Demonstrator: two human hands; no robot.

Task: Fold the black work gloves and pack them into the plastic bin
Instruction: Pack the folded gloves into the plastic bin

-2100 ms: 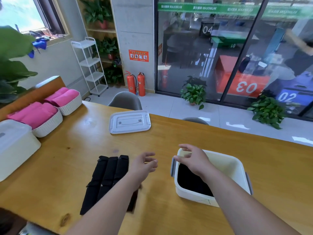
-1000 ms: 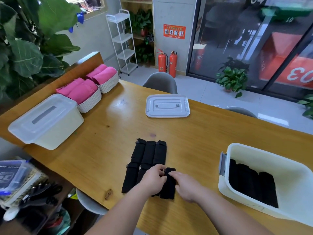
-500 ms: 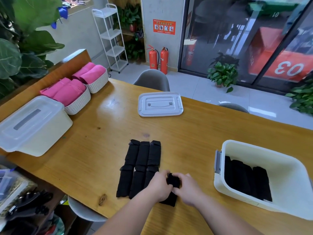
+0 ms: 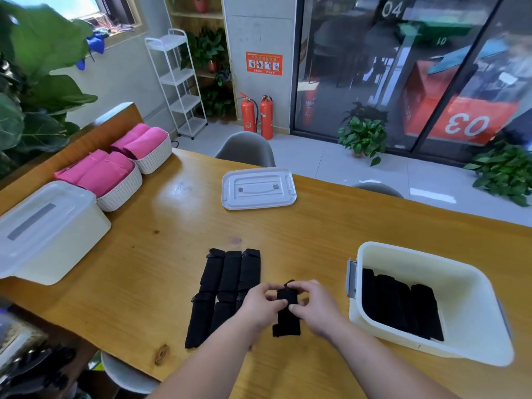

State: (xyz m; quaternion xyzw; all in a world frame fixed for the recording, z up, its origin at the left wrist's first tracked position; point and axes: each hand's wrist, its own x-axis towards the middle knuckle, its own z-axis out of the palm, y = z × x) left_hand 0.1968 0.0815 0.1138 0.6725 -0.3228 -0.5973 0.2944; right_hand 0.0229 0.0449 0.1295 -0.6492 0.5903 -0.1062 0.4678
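A black work glove lies on the wooden table in front of me, its far end lifted. My left hand pinches its left side and my right hand pinches its right side. Just to the left, three more black gloves lie flat side by side. To the right stands the open white plastic bin, with several folded black gloves lined up inside.
The bin's lid lies at the table's far middle. At the left stand a closed white box and two white baskets of pink cloths. Grey chairs stand beyond the far edge.
My hands left the bin and came to the rightmost glove on the table. They now pinch it from both sides and its far end has risen.
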